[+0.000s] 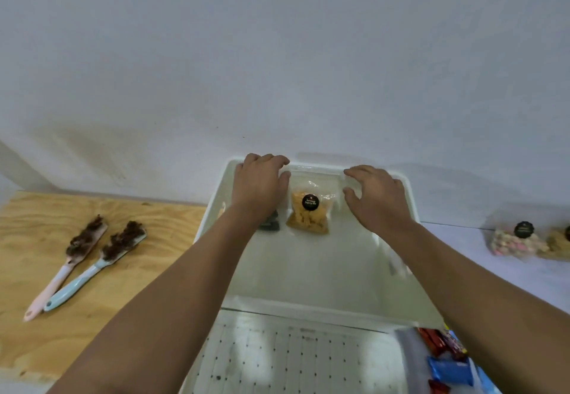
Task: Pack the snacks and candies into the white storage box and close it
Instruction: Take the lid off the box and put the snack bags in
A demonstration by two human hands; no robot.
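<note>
Fingers point(271, 159) of the left hand point(260, 185) are curling over the far rim of the translucent white plastic lid point(324, 270), gripping it; the right hand point(377, 199) is hovering at the same rim, fingers bent and spread, contact unclear. Through the lid, a clear bag of orange snacks point(308, 213) is showing, beside a dark item the left wrist is hiding. The white storage box point(277, 359) is cut off below. 2 soiled brushes point(89, 258) are lying on the plywood board point(40, 215). Wrapped candies point(447, 359) are blurring at lower right.
</note>
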